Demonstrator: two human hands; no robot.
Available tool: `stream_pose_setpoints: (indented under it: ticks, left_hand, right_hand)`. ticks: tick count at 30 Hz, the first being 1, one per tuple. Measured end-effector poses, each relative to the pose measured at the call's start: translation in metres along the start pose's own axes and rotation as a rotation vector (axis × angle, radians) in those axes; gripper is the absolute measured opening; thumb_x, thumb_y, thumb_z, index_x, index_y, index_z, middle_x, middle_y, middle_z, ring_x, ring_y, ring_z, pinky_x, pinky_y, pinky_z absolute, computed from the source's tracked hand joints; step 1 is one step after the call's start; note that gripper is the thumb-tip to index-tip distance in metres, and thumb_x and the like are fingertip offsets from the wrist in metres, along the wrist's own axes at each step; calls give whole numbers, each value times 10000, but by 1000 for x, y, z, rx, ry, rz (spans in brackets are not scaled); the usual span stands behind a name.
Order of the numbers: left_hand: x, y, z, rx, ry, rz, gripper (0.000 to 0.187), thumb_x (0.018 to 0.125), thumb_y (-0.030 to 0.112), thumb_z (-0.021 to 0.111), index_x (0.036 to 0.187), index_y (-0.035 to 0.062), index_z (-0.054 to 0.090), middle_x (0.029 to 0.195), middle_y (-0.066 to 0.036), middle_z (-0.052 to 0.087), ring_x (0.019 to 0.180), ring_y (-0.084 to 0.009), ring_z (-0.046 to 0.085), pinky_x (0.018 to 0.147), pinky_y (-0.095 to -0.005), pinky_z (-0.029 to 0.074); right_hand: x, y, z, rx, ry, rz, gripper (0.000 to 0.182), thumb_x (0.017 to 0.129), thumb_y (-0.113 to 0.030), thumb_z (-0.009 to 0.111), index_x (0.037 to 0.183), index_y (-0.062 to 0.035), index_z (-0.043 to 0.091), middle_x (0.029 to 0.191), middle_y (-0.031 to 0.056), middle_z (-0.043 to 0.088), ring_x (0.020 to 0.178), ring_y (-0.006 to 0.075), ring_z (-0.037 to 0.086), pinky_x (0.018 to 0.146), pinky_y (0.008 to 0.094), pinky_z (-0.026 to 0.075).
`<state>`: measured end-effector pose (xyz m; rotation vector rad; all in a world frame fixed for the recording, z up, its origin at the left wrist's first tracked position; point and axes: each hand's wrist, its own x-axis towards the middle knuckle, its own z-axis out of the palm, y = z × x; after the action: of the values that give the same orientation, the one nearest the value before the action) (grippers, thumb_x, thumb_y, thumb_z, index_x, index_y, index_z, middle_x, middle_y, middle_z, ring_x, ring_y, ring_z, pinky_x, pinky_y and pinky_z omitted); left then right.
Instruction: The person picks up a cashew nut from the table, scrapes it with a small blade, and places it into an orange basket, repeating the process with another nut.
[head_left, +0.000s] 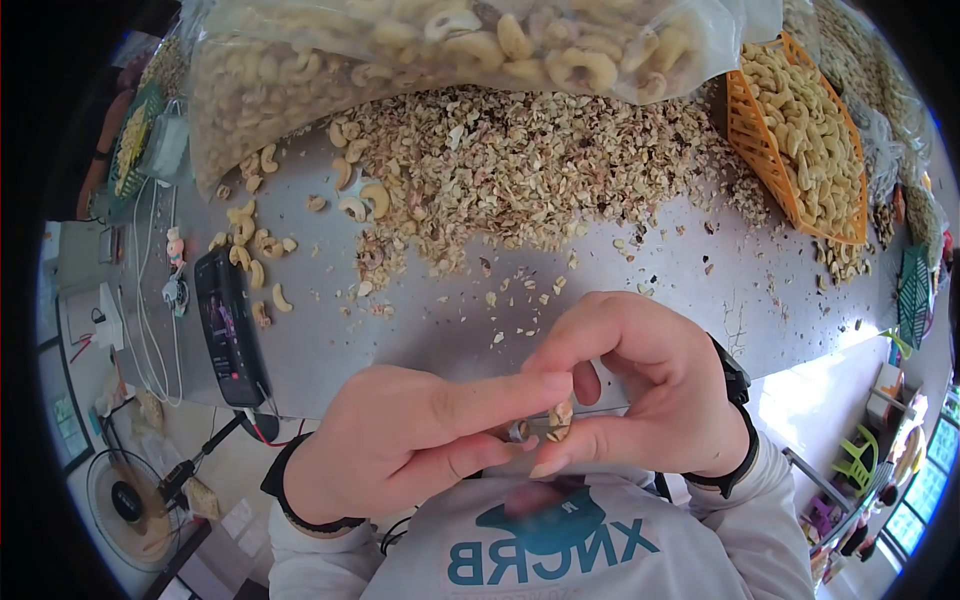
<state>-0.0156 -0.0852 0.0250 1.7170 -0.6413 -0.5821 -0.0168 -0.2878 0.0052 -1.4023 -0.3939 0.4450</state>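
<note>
Pinched at 5 o'clock, in curled right hand (660,390): pale, brown-flecked cashew (562,418). Nearly closed at 7 o'clock, in left hand (410,435): small silvery metal piece (519,431), probably a blade. Stroke lightly, keeping thumbs clear.

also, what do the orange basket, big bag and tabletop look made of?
Basket: likely moulded plastic; uniform orange, slotted walls.
Bag: thin plastic film; see-through, glossy, creased.
Tabletop: possibly metal; smooth grey, soft sheen, though laminate could look the same.
</note>
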Motion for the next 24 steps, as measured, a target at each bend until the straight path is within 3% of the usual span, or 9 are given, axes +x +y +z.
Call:
stream_pose_setpoints:
  ticks: [5,13,17,20,24]
  left_hand:
    - [0,-4,8,111,102,79,444,721,88,591,1151,146,497,828,-28,618,552,-207,553,496,-263,429]
    - [4,-10,16,579,284,268,406,662,107,567,1068,129,564,817,2,611,521,-130,514,446,-221,389]
    - [4,-10,17,682,333,307,360,660,119,570,1019,101,591,822,-8,611,538,-121,520,450,-221,389]
    - [6,-7,17,645,290,281,356,682,98,576,1038,90,579,816,-26,609,555,-144,535,463,-225,401]
    - [6,-12,19,306,305,244,352,706,36,577,1056,73,562,811,-57,605,595,-184,560,493,-244,424]
  right_hand:
    - [1,2,1,-40,5,-19,429,571,-52,767,934,-20,540,846,40,524,661,81,436,575,195,341]
    - [1,4,5,-79,93,23,415,577,-42,763,921,-23,531,838,33,523,648,73,423,581,187,339]
    - [4,4,8,-80,182,34,299,604,-133,743,817,-62,545,688,5,490,581,105,445,522,220,381]
    - [4,3,8,-65,177,51,294,609,-133,741,816,-63,545,696,2,496,585,99,447,528,214,386]
    - [5,4,9,-27,185,36,286,619,-126,738,819,-56,546,715,-1,510,598,87,452,542,207,396]
